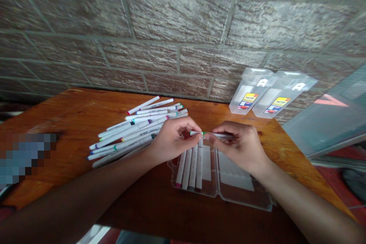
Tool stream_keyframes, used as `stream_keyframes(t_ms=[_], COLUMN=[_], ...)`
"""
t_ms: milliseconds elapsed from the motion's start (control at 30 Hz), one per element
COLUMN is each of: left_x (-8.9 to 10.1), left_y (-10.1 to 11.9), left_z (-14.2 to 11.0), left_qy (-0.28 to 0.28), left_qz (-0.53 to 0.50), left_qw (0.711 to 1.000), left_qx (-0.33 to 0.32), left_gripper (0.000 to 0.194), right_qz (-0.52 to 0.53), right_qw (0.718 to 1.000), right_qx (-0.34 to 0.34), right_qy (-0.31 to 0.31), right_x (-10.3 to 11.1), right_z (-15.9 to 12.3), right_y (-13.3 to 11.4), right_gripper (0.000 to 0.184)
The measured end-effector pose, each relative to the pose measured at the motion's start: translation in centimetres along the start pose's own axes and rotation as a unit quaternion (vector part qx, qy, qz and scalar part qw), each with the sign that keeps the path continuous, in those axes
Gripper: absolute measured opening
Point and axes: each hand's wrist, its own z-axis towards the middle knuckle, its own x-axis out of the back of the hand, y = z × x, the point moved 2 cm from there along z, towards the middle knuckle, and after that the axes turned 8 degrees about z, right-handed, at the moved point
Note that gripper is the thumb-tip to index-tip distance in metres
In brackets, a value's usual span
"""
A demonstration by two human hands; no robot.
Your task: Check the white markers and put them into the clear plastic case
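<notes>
A white marker with a green band [203,135] lies level between my two hands, above the open case. My left hand [174,137] pinches its left end between thumb and fingers. The right end is gripped by my right hand [240,141], whose fingers partly cover the barrel. Beneath them, a clear plastic case [215,194] is spread open on the table. Several white markers [189,167] stand side by side in its left half, their upper ends partly hidden by my hands. Left of my left hand lies a loose pile of white markers [137,127] with coloured ends.
Two clear plastic containers [243,95] with yellow labels stand at the back right of the wooden table [74,110], against a block wall [143,53]. A pixelated patch [23,160] covers something at the left edge. White sheets [234,171] lie inside the case.
</notes>
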Motion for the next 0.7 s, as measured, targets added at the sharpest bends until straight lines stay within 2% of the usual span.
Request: stream_keyframes(t_ms=[200, 367, 567, 700], left_x=[0.3, 0.8, 1.1, 1.4], left_y=[0.2, 0.7, 0.7, 0.3], left_z=[0.0, 0.3, 0.9, 1.2], left_qy=[0.012, 0.060, 0.053, 0.059], left_qz=[-0.022, -0.041, -0.143, -0.231], left_qw=[1.000, 0.997, 0.988, 0.971], left_qx=[-0.001, -0.018, 0.021, 0.035], left_gripper=[0.017, 0.014, 0.014, 0.011], right_qz=[0.065, 0.173, 0.219, 0.260], right_qw=[0.997, 0.982, 0.970, 0.957], right_qx=[-0.030, -0.068, -0.065, -0.095], right_qy=[-0.001, 0.034, 0.077, 0.086], right_x=[-0.2, -0.5, 0.1, 0.6], right_z=[-0.1, -0.3, 0.5, 0.8], right_y=[0.1, 0.3, -0.2, -0.1], right_gripper=[0.014, 0.016, 0.009, 0.008])
